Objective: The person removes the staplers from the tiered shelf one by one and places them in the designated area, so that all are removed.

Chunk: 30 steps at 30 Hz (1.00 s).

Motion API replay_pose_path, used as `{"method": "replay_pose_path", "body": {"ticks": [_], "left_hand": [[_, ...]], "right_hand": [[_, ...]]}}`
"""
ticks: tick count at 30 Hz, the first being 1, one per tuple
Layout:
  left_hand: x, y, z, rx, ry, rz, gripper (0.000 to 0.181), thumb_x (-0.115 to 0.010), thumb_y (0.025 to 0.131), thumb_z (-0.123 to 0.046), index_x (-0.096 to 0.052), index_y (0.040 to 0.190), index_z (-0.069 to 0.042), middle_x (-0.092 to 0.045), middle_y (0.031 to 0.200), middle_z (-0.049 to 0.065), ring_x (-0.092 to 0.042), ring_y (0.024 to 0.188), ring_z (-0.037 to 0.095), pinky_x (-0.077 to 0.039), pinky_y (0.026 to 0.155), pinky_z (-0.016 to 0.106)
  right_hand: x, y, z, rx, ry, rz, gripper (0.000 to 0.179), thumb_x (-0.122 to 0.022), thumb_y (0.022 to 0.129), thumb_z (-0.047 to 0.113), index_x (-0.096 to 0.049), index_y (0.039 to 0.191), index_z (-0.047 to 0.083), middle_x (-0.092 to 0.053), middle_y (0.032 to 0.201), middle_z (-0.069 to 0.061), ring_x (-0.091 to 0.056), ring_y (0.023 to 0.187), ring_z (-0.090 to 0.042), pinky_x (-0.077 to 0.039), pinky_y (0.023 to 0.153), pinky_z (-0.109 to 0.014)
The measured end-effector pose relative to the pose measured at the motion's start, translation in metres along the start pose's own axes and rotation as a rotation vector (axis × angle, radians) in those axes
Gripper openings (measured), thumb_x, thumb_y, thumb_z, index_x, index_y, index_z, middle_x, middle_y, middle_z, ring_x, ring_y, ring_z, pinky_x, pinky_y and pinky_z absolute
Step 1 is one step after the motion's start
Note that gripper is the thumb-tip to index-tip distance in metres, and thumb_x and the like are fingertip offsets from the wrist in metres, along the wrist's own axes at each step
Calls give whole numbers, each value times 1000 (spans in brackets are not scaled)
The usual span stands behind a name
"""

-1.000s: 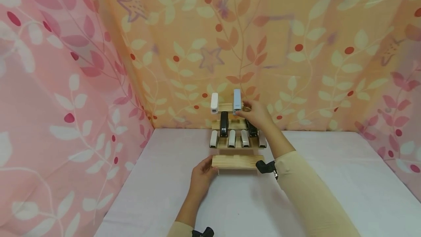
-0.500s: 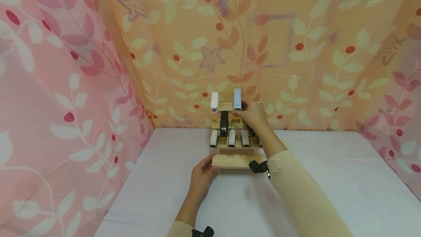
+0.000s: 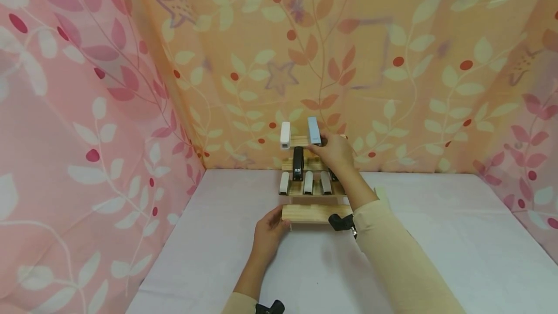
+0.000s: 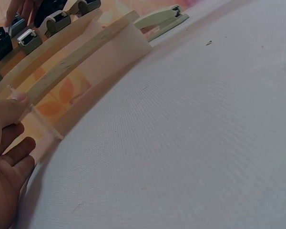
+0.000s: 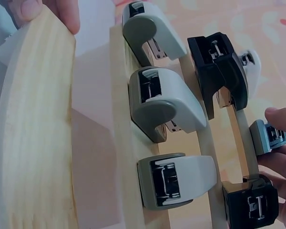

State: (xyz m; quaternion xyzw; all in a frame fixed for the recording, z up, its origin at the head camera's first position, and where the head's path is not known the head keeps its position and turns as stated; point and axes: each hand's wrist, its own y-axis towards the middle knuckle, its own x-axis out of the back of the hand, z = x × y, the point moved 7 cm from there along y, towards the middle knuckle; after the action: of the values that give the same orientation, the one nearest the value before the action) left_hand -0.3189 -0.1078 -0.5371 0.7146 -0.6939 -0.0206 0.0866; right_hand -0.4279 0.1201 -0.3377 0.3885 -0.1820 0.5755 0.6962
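Note:
My right hand (image 3: 336, 153) pinches a light blue stapler (image 3: 313, 131) on the top step of a tiered wooden rack (image 3: 299, 141). In the right wrist view its thumb and fingers lie on either side of the blue stapler (image 5: 269, 136). My left hand (image 3: 269, 231) grips the left end of the lowest wooden step (image 3: 314, 213), thumb in front. A white stapler (image 3: 285, 134) stands at the top left. Below it is a black stapler (image 3: 298, 164); another black stapler (image 5: 250, 205) is partly hidden by my right arm in the head view.
Several grey-white staplers (image 3: 308, 183) line the step above the lowest one. A pale green stapler (image 4: 164, 21) lies on the white-covered table (image 3: 209, 256) right of the rack, mostly behind my right arm in the head view. A patterned curtain (image 3: 244, 62) hangs behind.
My right hand has shifted left against the blue stapler, which has turned slightly. The hand and arm now cover more of the rack's right side. My left hand stays on the lowest step.

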Motion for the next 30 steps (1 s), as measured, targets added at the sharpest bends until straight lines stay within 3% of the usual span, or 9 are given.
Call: {"method": "replay_pose_path", "body": {"ticks": [9, 15, 22, 26, 30], "left_hand": [[1, 1, 0, 8, 8, 8, 58, -81, 88, -23, -61, 140, -6, -62, 142, 14, -57, 134, 29, -50, 109, 31], [0, 0, 0, 4, 19, 14, 60, -82, 88, -24, -61, 140, -5, -62, 142, 15, -56, 135, 31, -49, 110, 32], [0, -2, -2, -3, 12, 15, 57, -80, 89, -22, -61, 140, -6, -62, 143, 14, -56, 135, 30, -50, 109, 32], [0, -1, -2, -11, 3, 9, 57, -81, 88, -20, -61, 140, -6, -62, 142, 14, -56, 135, 30, -49, 110, 31], [0, 0, -1, -17, 3, 7, 56, -80, 88, -17, -61, 140, -6, -62, 142, 14, -56, 136, 30, -48, 111, 33]], "right_hand": [[10, -7, 4, 0, 22, -67, 42, -75, 90, 36, -72, 127, 16, -76, 113, -10, -72, 90, -28, -58, 68, -43], [16, -10, -1, -23, 125, -144, 43, -73, 90, 28, -71, 130, 12, -75, 116, -15, -72, 88, -29, -57, 59, -35], [27, -17, 1, 42, 208, -244, 38, -73, 92, 22, -73, 125, 6, -75, 117, -18, -73, 102, -31, -64, 70, -40], [37, -27, 4, 75, 245, -278, 38, -75, 91, 21, -73, 126, 7, -75, 115, -17, -75, 99, -29, -65, 69, -42], [47, -40, 5, 84, 303, -283, 38, -76, 90, 20, -73, 126, 9, -75, 116, -17, -76, 96, -28, -65, 69, -35]]}}
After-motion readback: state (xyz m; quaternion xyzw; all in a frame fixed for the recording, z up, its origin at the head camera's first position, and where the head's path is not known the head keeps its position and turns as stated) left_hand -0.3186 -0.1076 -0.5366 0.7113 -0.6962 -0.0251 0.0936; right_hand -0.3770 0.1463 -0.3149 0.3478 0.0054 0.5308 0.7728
